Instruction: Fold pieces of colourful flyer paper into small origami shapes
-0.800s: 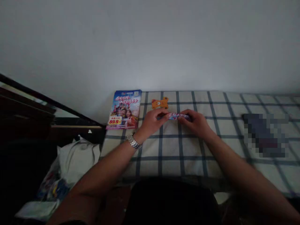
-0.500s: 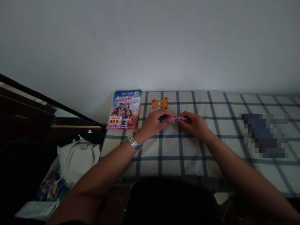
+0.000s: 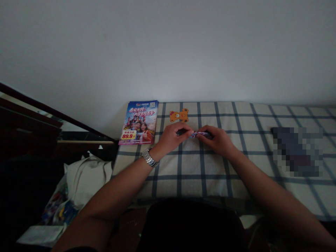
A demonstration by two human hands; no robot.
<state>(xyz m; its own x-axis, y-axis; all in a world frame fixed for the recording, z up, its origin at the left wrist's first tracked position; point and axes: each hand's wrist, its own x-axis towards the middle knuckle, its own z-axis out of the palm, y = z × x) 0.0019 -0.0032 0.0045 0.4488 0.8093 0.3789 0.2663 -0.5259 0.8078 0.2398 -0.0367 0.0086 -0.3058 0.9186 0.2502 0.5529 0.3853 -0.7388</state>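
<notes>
Between my two hands is a narrow strip of folded printed paper [image 3: 201, 133], coloured in purple, pink and blue. My left hand [image 3: 173, 136], with a metal watch [image 3: 150, 158] on the wrist, pinches its left part between thumb and fingers. From the other side my right hand [image 3: 219, 140] grips the strip close to the left fingertips. Much of the paper is hidden by the fingers. Just beyond my left hand lies a flat orange bear figure [image 3: 179, 115]. A stack of colourful flyers [image 3: 139, 122] rests farther left.
A checked cloth [image 3: 191, 162] covers the table, which meets a pale wall [image 3: 183, 52] at the back. Toward the right lies a dark, pixelated flat object [image 3: 294, 150]. Beside the table's left edge, a whitish bag [image 3: 88, 176] and plastic-wrapped items sit lower down.
My left fingertips have shifted slightly left along the paper strip, and more of it shows near the right fingers. Both hands keep their hold; all else is unmoved.
</notes>
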